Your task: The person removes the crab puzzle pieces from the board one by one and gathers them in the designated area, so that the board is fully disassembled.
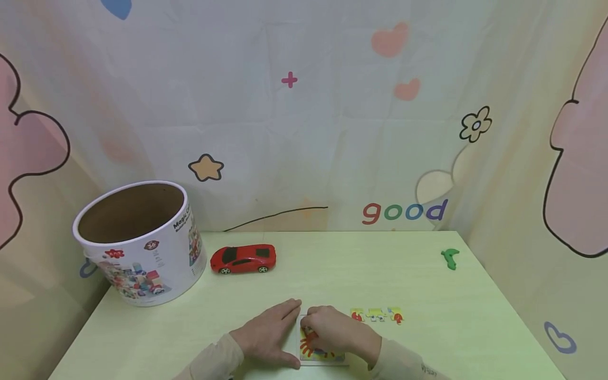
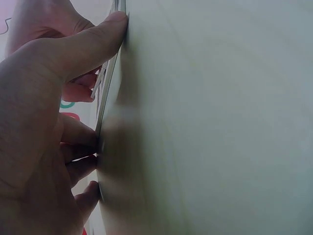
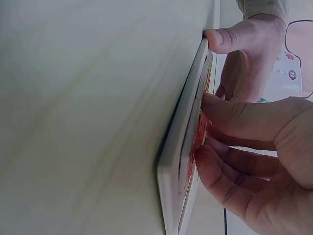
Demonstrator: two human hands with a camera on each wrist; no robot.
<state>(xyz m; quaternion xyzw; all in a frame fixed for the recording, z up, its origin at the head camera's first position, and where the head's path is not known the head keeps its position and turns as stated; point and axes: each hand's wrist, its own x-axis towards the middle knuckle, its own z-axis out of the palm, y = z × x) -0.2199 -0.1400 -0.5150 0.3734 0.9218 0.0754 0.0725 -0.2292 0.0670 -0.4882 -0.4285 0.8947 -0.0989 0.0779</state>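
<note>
A small jigsaw puzzle board [image 1: 328, 363] with a white rim and a yellow and red picture lies on the table near its front. My left hand [image 1: 268, 332] rests beside it, thumb and fingers spread along the board's left edge. Over the picture, my right hand [image 1: 332, 327] has its thumb and curled fingers pinching a puzzle piece [image 2: 97, 83], tilted at the board's surface. Most of that piece is hidden by the fingers. Several loose puzzle pieces [image 1: 377, 315] with yellow and red print lie right of the board, just beyond my right wrist.
A large white bucket [image 1: 157, 274] with printed toy pictures stands at the back left of the table [image 1: 427, 348]. Next to it is a red toy car [image 1: 243, 258]. A small green toy [image 1: 449, 258] lies toward the back right. Behind hangs a printed curtain [image 1: 285, 132].
</note>
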